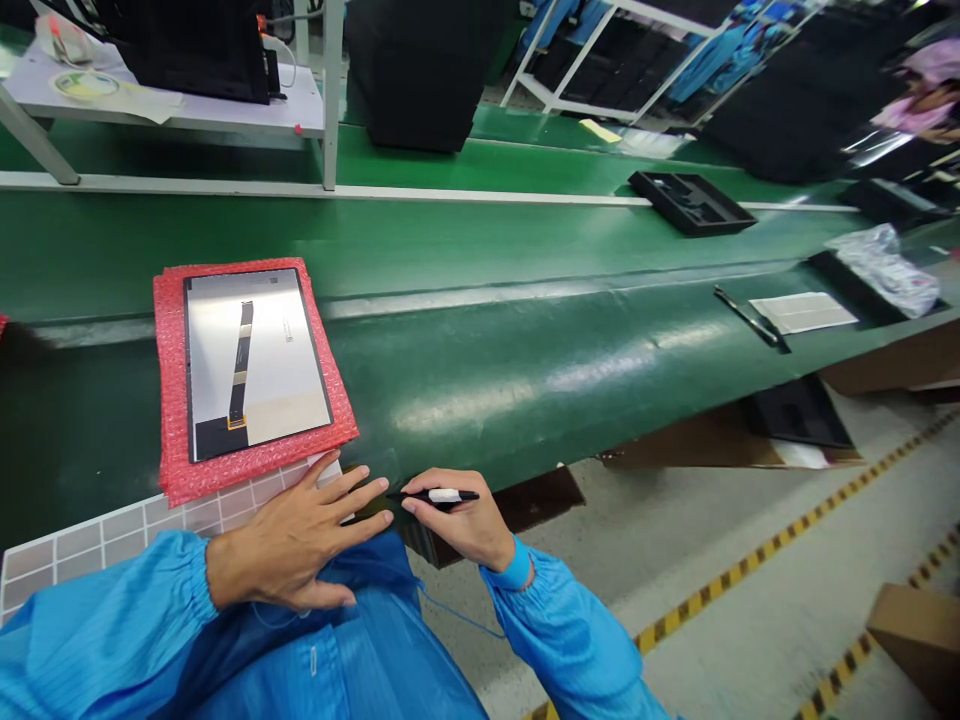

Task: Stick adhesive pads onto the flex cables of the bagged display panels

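My right hand (465, 525) holds a black-and-white marker pen (444, 496) between thumb and fingers, its tip pointing left at the bench's near edge. Spread flat, my left hand (300, 540) lies over the right end of a sheet of pale grey labels (127, 535), its fingertips close to the pen tip. Just beyond the left hand, a display panel (281, 350) with its silvery back up rests on red bubble wrap (172, 400). A dark flat ribbon cable (241, 360) runs along the panel's back.
The green bench (480, 370) stretches off to the right. On it are a black tray (691, 203), tweezers (750, 318), a white paper (802, 312) and a clear plastic bag (889, 270). A white shelf (225, 110) stands at the back left. Cardboard boxes (919, 640) sit on the floor.
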The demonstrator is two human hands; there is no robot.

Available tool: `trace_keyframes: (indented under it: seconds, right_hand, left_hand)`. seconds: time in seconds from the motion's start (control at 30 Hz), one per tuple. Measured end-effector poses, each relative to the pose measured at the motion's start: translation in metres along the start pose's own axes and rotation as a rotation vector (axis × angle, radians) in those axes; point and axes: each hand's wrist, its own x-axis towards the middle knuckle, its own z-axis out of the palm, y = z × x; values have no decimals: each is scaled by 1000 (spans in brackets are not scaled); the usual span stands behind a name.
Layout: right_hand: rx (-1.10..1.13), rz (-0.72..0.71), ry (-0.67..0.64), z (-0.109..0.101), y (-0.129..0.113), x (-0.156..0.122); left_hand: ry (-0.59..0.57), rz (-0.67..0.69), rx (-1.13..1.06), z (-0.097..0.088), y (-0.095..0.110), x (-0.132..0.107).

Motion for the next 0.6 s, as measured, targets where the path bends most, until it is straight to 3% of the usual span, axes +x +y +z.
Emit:
trace_keyframes:
  seconds: [0.4, 0.6]
  right_hand:
    - [50, 104, 8, 0, -3, 0]
    - [89, 145, 76, -7, -11, -1]
  left_hand:
    - [1, 10, 16, 1, -1, 0]
    - [-23, 3, 9, 1, -2, 1]
